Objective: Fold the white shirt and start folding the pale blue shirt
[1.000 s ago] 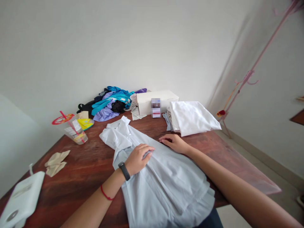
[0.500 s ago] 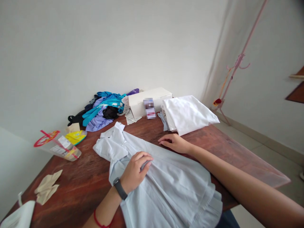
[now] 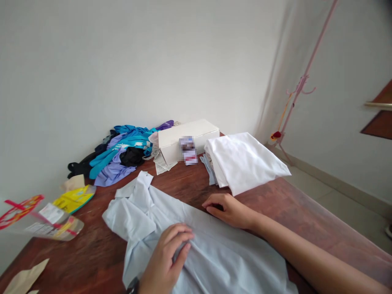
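Observation:
A pale grey-blue collared dress (image 3: 171,204) lies spread over the wooden table, its collar toward the far left and its skirt running off the near edge of the view. My left hand (image 3: 170,255) rests on the middle of the dress, fingers loosely bent, with a gap between thumb and forefinger. At the far right edge of the dress is my right hand (image 3: 228,208), its fingers gently curved and nothing visible in them. Beyond that hand sits a folded white cloth (image 3: 248,159) on top of other folded garments.
A white box (image 3: 186,136) stands against the wall beside a heap of blue, purple and black clothes (image 3: 122,149). On the left a clear plastic cup (image 3: 55,224) lies tilted near a yellow packet (image 3: 73,198). A pink coat stand (image 3: 301,83) rises past the table (image 3: 309,208).
My view has shifted, so the cup, box and clothes sit lower and mostly farther left. Both hands remain at about the same places on the dress.

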A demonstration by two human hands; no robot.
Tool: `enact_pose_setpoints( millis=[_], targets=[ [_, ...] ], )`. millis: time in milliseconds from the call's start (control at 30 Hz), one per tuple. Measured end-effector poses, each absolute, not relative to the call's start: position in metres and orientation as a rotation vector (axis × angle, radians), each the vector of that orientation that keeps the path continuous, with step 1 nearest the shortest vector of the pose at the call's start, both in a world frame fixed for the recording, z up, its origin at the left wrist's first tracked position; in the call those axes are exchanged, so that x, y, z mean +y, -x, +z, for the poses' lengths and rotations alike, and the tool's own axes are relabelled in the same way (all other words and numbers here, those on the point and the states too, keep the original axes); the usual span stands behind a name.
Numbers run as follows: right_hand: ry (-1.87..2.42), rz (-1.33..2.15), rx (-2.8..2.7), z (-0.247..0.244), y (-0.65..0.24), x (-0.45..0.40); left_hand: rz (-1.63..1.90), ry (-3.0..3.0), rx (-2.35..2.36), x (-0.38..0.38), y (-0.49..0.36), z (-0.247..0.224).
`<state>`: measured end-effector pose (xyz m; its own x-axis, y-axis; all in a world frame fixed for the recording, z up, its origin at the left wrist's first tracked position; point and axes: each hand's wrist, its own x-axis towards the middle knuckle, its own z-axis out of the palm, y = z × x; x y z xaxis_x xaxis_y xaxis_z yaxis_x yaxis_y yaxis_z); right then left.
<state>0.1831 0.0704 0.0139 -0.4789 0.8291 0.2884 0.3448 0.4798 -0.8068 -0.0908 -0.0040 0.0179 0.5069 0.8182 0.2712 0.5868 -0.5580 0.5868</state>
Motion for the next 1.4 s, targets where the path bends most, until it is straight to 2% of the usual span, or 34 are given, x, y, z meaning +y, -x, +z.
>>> enact_pose_setpoints(
  millis=[333, 967, 1400],
  targets=[
    [1.047, 0.975, -1.979, 0.017, -0.182, 0.068, 0.841, -2.329, 1.219, -0.003, 0.092, 0.010],
    [0.984, 0.866, -2.074, 0.016, -0.176, 0.062, 0.950, -2.385, 1.189, -0.015, 0.085, 0.019],
    [0.970, 0.885, -2.132, 0.018, -0.177, 0.057, 0.846, -2.441, 1.231, -0.017, 0.082, 0.021]
  ],
)
